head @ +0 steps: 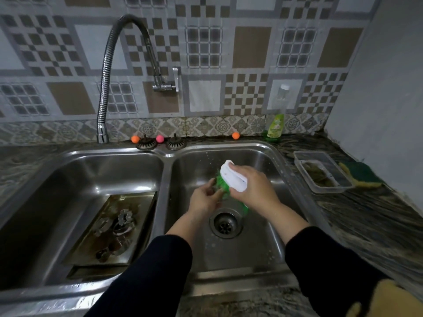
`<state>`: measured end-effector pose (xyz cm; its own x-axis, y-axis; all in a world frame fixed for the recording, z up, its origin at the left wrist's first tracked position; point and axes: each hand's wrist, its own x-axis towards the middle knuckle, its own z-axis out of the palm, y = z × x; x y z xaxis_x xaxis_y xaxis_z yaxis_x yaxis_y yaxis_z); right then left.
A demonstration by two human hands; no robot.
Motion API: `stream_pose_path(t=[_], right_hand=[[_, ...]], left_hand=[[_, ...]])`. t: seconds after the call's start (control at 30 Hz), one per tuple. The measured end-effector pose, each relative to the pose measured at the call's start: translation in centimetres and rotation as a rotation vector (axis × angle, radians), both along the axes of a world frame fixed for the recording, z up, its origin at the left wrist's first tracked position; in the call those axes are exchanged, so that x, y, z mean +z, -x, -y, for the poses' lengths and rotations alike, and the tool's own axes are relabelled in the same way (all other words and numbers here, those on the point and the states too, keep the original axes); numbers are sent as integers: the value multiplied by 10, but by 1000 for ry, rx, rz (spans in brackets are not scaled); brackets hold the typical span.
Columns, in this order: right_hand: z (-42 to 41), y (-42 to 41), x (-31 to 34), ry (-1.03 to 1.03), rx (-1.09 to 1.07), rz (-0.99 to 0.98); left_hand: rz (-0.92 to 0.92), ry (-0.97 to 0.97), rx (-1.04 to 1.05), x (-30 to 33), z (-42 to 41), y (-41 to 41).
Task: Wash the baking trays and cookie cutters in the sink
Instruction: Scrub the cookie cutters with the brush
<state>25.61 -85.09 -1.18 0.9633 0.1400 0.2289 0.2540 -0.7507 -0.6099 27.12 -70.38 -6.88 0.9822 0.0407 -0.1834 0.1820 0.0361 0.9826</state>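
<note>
Soap bottle (274, 128) label too blurred to read. My right hand (251, 186) grips one white scrub brush (233, 177), green bristles down; my left hand (204, 199) pinches something small against them over the right basin (263, 243). One baking tray (142, 220) with about four cookie cutters (124, 217) sits in the left basin (68, 179).

A double stainless-steel sink (164, 156) holds the work. In the left basin a rectangular metal baking tray (137, 234) lies tilted, its far end raised toward the divider and its near end down at the basin's front edge; its surface looks greasy and brown. A second tray edge (91, 272) shows beneath it at the front. On the tray sit several dark metal cookie cutters (116, 229), clustered near its middle and near end; one with a scalloped flower outline (125, 216) stands upright, the others are hard to make out.
</note>
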Motion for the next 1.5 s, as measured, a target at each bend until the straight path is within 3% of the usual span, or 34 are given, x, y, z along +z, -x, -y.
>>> stream_pose_path(t=[0.1,0.23,0.57,0.7,0.93,1.07,1.3,1.5], right_hand=[[3,7,-8,-31,30,-75],[8,5,-10,-57,-33,-70],[10,17,1,-234,-107,-142],[-10,22,7,-80,-158,-146],[-24,24,7,-221,-257,-220],[-21,29,3,-315,-287,-232],[2,46,17,-258,-298,-174],[-2,57,23,-38,-213,-93]], left_hand=[[-8,9,56,-1,-8,-6],[24,-114,-26,0,1,1],[-79,371,170,13,2,10],[-76,372,241,20,14,11],[-28,337,306,26,15,17],[-5,191,216,20,14,20],[82,-438,70,19,-12,27],[234,-640,-159,24,11,41]])
